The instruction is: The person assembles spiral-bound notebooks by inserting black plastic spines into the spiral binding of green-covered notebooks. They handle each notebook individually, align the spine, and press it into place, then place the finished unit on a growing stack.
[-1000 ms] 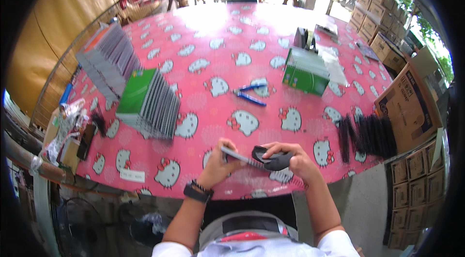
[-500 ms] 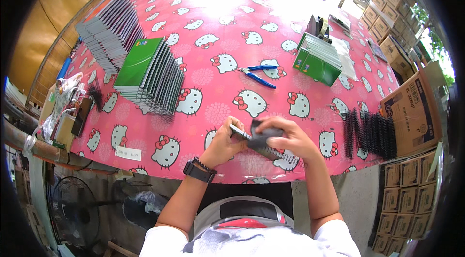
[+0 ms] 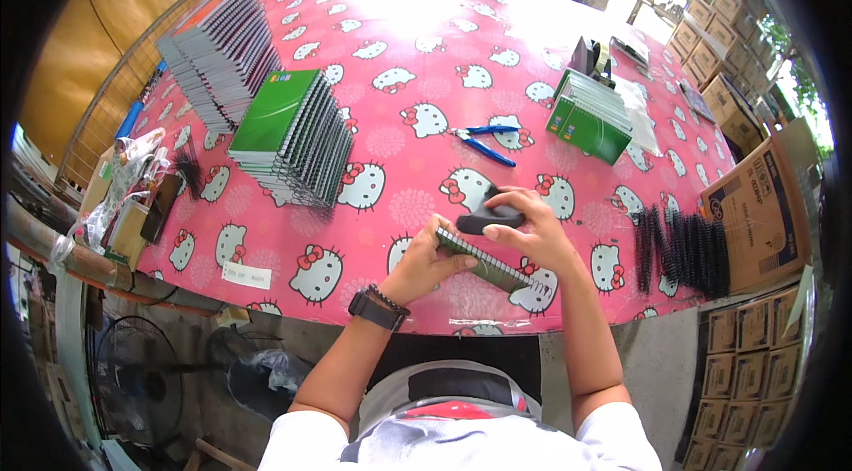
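My left hand [image 3: 424, 265] is closed around one end of a small green spiral notebook [image 3: 501, 272], its thumb pressing on the cover. The notebook lies tilted over the near edge of the table, its wire spine on the far side. In my right hand [image 3: 540, 229] is a smooth black handheld block [image 3: 488, 217], whose exact kind I cannot make out; it is held just beyond the spine. Blue-handled pliers [image 3: 486, 144] lie farther off, their jaws pointing left.
A stack of green spiral notebooks [image 3: 275, 120] stands left, with a taller notebook stack [image 3: 206, 63] behind. More green notebooks [image 3: 593, 120] are right, by a tape dispenser [image 3: 593, 58]. Black spiral coils [image 3: 688, 253] lie near a cardboard box [image 3: 754, 213]. A paper slip [image 3: 246, 276] rests near left.
My right hand has lifted the black block off the notebook's spine, moving it slightly away from me. The notebook's spine and cover show more fully. The view has shifted slightly.
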### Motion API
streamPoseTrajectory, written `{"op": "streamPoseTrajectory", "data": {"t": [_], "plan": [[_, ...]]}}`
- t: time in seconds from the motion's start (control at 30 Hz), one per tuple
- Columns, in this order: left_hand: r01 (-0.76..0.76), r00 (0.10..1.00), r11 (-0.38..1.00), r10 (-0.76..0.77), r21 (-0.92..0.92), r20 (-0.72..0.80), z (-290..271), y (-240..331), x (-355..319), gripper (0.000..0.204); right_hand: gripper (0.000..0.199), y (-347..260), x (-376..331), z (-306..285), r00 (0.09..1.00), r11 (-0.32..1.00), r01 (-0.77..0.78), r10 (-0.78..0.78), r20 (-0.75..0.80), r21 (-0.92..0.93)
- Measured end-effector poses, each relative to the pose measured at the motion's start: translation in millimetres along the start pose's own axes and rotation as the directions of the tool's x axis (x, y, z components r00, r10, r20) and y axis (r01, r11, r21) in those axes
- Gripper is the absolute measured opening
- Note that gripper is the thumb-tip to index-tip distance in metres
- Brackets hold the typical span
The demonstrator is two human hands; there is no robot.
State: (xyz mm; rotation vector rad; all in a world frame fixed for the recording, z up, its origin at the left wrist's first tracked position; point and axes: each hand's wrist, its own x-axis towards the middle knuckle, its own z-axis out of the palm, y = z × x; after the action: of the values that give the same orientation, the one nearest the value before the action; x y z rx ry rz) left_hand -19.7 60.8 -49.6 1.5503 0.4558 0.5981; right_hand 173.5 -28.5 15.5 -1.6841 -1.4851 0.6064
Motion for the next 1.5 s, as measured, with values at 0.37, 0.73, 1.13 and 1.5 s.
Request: {"op": "streamPoseTrajectory", "data": {"t": [0.37, 0.73, 1.13, 1.5], "plan": [[-0.212, 0.957, 0.969, 0.232, 0.124, -0.176, 28.5, 51.4, 2.4, 0.025, 0.03, -41.4, -29.6, 5.6, 0.976, 0.971, 0.157, -0.125, -0.179, 0.178], [-0.294, 0.939, 0.946, 0.312, 0.135, -0.142, 24.3, 63.0, -5.7, 0.019, 0.024, -54.4, -32.1, -0.6, 0.947, 0.958, 0.275, -0.256, -0.195, 0.08], [-0.337, 0.875, 0.908, 0.4, 0.25, -0.274, 3.1, 72.4, -10.0, 0.038, 0.022, -83.5, -14.4, 13.7, 0.93, 0.936, 0.351, -0.346, -0.124, 0.02], [-0.377, 0.489, 0.818, 0.575, 0.435, -0.656, -137.4, 165.5, -12.3, 0.057, 0.049, -142.1, 121.6, 29.4, 0.604, 0.757, 0.616, -0.63, -0.488, -0.215]]}}
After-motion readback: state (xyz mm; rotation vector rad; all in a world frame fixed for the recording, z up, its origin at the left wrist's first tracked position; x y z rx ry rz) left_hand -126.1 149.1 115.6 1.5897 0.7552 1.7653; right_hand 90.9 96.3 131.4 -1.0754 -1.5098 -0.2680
